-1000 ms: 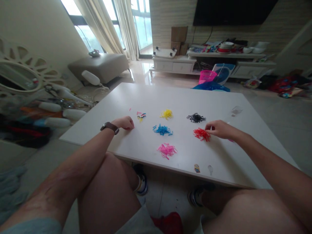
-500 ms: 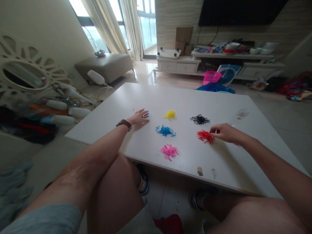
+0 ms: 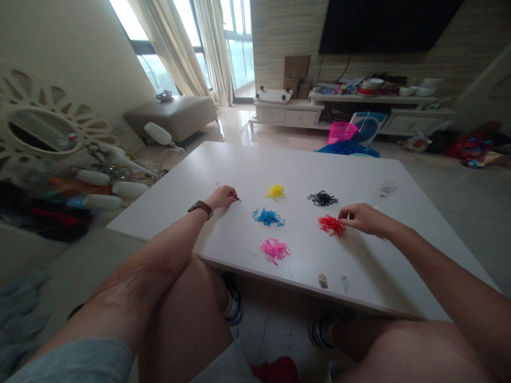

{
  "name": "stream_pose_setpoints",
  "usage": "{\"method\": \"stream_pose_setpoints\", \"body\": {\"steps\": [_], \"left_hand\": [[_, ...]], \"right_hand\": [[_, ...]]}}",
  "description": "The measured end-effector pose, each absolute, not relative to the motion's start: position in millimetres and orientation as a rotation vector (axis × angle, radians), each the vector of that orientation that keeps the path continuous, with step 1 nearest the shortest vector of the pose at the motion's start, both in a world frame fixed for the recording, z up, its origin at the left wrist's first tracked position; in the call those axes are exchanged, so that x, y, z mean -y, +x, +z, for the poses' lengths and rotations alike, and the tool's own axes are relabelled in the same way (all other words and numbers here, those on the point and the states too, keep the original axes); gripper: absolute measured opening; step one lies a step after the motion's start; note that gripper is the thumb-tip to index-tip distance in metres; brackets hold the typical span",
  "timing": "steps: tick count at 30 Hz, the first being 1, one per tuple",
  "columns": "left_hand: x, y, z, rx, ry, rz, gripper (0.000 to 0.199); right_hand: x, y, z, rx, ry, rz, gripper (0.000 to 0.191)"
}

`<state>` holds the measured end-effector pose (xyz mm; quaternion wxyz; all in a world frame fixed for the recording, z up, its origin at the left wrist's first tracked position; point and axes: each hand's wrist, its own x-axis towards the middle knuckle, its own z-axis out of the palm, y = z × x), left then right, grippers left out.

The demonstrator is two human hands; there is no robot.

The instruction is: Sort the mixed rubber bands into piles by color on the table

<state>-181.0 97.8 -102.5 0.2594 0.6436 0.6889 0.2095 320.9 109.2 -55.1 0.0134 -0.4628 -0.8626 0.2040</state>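
My left hand, with a brown-strapped watch on its wrist, is closed in a pinch above the left part of the white table. A small dark-blue end of a rubber band pokes out of its fingertips; the rest is hidden. My right hand pinches at the right edge of a pile of red rubber bands. Between the hands lie piles of yellow bands, blue bands and pink bands. Black bands form a pile behind the red one.
A minion sticker and a pale sticker are at the table's near edge. A clear packet lies at the far right. Beyond the table are a pink basket and a low cabinet; white lamp parts lie left.
My left fingers, spread over a small multicoloured bunch before, have drawn together into a pinch. The right hand remains at the red pile. The view has tilted slightly upward.
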Motion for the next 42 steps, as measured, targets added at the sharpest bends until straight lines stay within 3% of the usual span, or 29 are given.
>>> {"method": "stream_pose_setpoints", "body": {"steps": [6, 10, 17, 25, 30, 36, 42], "left_hand": [[-97, -170, -94, -1.585, 1.184, 0.907, 0.005], [-95, -143, -86, -1.207, 0.686, 1.114, 0.017], [-84, -90, -72, -0.854, 0.344, 0.963, 0.022], [-55, -30, -71, -0.726, 0.460, 0.744, 0.015], [-35, -11, -68, -0.703, 0.606, 0.684, 0.010], [-27, -6, -66, -0.711, 0.613, 0.645, 0.008], [-27, -10, -65, -0.724, 0.607, 0.643, 0.009]], "right_hand": [[-107, 313, -51, 2.713, -1.388, 0.639, 0.022], [-103, 303, -48, 2.725, -1.336, 0.664, 0.022], [-88, 275, -43, 2.626, -1.231, 0.843, 0.022], [-60, 221, -29, 2.357, -0.996, 0.775, 0.018], [-51, 201, -31, 2.188, -0.980, 0.922, 0.028], [-48, 188, -35, 2.137, -0.950, 0.992, 0.025], [-66, 187, -48, 1.705, -1.062, 1.161, 0.031]]}}
